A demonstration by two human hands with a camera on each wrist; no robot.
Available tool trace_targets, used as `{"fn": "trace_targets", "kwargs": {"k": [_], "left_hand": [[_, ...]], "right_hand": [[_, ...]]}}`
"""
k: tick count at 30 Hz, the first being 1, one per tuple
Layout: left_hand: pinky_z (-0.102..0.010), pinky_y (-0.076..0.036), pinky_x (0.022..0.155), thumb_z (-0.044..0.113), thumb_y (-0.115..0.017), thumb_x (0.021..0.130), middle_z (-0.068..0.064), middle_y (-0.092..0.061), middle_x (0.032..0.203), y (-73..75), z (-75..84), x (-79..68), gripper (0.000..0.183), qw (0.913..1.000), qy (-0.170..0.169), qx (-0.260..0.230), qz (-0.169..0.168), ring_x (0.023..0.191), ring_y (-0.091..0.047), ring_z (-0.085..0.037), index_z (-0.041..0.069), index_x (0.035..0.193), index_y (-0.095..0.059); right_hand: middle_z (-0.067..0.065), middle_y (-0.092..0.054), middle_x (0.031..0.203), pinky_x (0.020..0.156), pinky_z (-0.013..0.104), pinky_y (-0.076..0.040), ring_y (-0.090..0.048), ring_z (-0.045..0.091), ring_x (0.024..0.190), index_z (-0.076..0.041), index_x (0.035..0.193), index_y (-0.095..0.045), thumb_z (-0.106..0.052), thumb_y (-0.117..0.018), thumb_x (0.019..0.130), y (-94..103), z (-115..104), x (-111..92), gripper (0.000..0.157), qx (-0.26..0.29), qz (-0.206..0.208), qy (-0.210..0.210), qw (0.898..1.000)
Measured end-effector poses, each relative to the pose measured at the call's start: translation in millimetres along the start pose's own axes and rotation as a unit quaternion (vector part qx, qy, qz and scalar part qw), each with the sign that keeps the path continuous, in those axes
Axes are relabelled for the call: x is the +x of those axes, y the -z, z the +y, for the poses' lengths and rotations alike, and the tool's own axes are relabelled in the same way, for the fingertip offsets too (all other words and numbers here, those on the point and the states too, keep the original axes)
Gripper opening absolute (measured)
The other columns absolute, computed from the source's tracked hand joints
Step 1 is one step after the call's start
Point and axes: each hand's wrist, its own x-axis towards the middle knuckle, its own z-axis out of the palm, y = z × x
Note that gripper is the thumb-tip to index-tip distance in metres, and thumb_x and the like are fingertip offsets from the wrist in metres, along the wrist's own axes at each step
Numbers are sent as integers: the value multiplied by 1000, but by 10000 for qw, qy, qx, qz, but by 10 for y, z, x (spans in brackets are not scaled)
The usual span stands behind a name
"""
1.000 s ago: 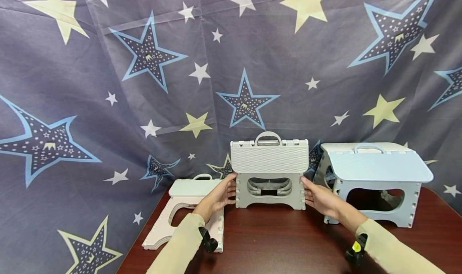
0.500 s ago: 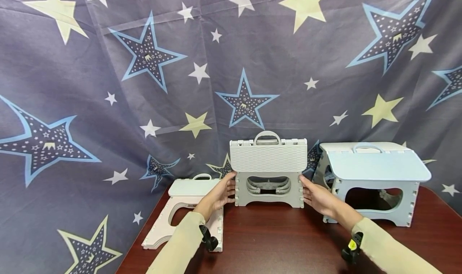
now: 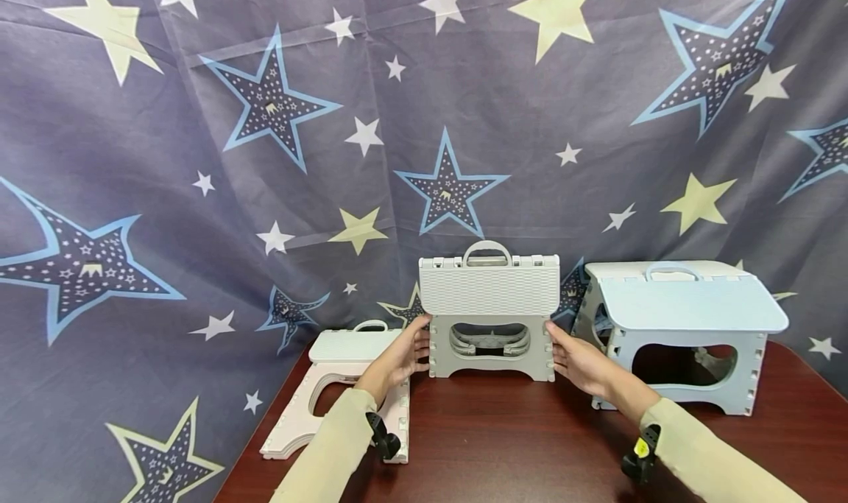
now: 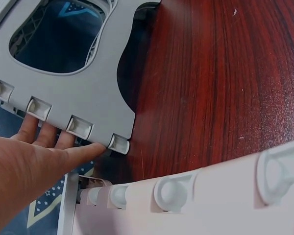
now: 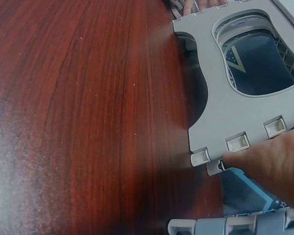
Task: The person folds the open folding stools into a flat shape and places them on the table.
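Observation:
A grey folding stool (image 3: pixel 492 348) stands upright at the back of the table. Its woven-textured top panels are folded down at front, and a carry handle rises above them. My left hand (image 3: pixel 404 352) holds its left side edge; in the left wrist view several fingers (image 4: pixel 48 134) reach behind the hinged edge of its leg panel. On the opposite edge my right hand (image 3: pixel 583 361) grips the stool, and the right wrist view shows a digit (image 5: pixel 264 159) against the hinge tabs. The far fingertips of both hands are hidden by the stool.
A folded pink stool with a pale top (image 3: pixel 344 346) lies flat at left, under my left forearm. To the right stands an unfolded light blue stool (image 3: pixel 695 304). The dark red wooden table (image 3: pixel 503 437) meets a star-patterned cloth (image 3: pixel 318 194) behind.
The hands and the grey stool hold nearly the same pose. Everything has shifted slightly left in view, the right arm a little more.

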Motion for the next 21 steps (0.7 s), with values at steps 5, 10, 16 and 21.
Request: {"fn": "trace_targets", "kwargs": {"k": [5, 10, 16, 21], "left_hand": [[-65, -25, 120, 53, -40, 99, -35, -32, 154, -11, -4, 0, 88, 10000, -27, -10, 6, 147, -29, -50, -14, 152, -24], [-66, -25, 119, 52, -42, 99, -37, -29, 156, -28, -2, -15, 89, 10000, -47, -38, 58, 148, -27, -51, -15, 153, -21], [-67, -27, 118, 51, -47, 99, -37, -23, 159, -50, 3, -14, 88, 9995, -144, -95, 282, 149, -24, -53, -11, 155, -19], [-70, -28, 115, 47, -47, 100, -33, -17, 163, -45, 25, -12, 80, 9991, -257, -57, 344, 150, -21, -55, 1, 159, -19]], "right_hand": [[39, 15, 161, 126, 59, 0, 10, 54, 152, 14, 154, 15, -50, -31, 109, -7, -10, -10, 90, -11, 93, -32, 10000], [43, 5, 161, 126, 58, -5, 2, 53, 153, 18, 153, 9, -50, -35, 109, -19, -32, -38, 92, -44, 325, -130, 9994], [42, -10, 160, 127, 58, -11, -12, 51, 153, 12, 156, 5, -52, -38, 108, -31, -67, -57, 91, -298, 583, -82, 9978], [29, 1, 168, 126, 59, -1, 0, 47, 156, 3, 160, 9, -44, -36, 110, -12, -116, -65, 81, -328, 375, 150, 9986]]}}
